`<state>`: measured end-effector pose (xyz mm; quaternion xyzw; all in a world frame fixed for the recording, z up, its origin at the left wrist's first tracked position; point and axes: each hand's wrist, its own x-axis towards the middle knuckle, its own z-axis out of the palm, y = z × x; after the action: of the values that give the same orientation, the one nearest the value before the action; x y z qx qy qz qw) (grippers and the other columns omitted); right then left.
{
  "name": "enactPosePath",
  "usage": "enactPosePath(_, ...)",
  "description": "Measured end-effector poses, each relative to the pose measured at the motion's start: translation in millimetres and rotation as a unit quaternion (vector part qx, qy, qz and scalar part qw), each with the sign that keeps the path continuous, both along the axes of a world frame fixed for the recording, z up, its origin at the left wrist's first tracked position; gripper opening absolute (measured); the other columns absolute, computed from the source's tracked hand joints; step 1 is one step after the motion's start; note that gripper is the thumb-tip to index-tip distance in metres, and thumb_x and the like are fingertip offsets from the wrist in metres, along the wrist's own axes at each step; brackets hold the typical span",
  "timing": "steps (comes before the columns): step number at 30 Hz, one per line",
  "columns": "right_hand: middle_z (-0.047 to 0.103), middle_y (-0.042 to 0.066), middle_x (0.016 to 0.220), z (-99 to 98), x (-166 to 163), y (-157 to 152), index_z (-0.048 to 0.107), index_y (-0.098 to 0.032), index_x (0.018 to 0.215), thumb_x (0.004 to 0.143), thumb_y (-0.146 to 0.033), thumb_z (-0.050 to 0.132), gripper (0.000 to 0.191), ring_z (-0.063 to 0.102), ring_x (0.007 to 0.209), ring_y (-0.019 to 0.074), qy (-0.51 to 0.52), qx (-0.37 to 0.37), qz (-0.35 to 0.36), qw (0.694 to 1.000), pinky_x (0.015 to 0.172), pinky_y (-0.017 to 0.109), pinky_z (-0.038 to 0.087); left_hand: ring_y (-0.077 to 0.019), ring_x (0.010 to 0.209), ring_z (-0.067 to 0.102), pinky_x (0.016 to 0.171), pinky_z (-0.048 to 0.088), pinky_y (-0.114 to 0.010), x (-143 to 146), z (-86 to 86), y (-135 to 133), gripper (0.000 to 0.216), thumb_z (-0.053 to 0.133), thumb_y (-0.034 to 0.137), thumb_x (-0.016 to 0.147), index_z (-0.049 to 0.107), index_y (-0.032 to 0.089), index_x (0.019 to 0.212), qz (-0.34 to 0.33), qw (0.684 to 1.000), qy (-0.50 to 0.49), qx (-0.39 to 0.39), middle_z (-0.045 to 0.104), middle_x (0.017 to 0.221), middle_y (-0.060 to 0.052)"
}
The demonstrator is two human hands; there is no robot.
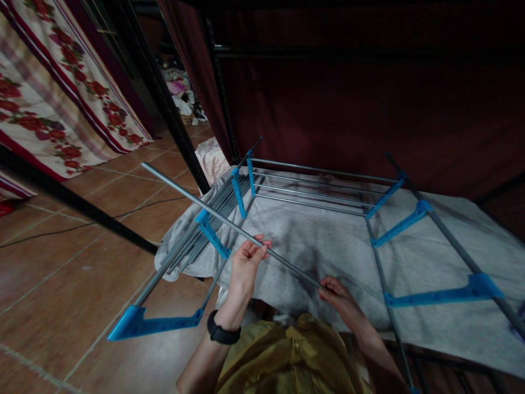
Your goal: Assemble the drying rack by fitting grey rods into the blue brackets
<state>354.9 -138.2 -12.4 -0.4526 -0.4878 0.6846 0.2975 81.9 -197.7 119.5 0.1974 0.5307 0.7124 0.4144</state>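
Observation:
A long grey metal tube (197,201) slants across the middle of the view, its far end up at the left. My left hand (248,260) pinches it near its middle, and my right hand (336,293) is closed around its lower right end. Around my hands stands a partly built rack of grey tubes with blue plastic brackets, among them a left bracket (213,235) and a right bracket (447,290). Several thin crossbars (311,191) join the two sides at the back. Loose grey tubes (221,210) lie bundled behind the rack's left side.
Under the rack is a bed with a grey blanket (287,224). A black bed post (168,93) and a slanting black bar (82,202) stand at the left. A dark cable (123,215) crosses the tiled floor (49,273). Dark red cloth (348,120) hangs behind.

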Motion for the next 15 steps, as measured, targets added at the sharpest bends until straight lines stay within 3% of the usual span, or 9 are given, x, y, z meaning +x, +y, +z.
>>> enactPosePath(9,0.066,0.003,0.075,14.1,-19.8,-14.7,0.066,-0.021,0.080,0.076,-0.059,0.073,0.040,0.057,0.072,0.0165,0.007,-0.002,0.085,0.996,0.071,0.030,0.043,-0.0173,0.081,0.069,0.071,0.049,-0.027,11.1,-2.2,0.2,0.042,0.085,0.028,0.065,0.066,0.019,0.101,-0.014,1.000,0.002,-0.009,0.074,0.085,-0.004)
enactPosePath(15,0.064,0.000,0.074,15.1,-30.4,-24.7,0.066,-0.022,0.084,0.074,-0.055,0.076,0.035,0.056,0.073,0.0165,0.001,-0.011,0.109,0.994,0.073,0.031,0.043,-0.0176,0.081,0.068,0.068,0.047,-0.026,17.1,-5.3,0.4,0.039,0.082,0.026,0.065,0.065,0.019,0.099,-0.023,1.000,0.005,-0.020,0.075,0.086,-0.005)
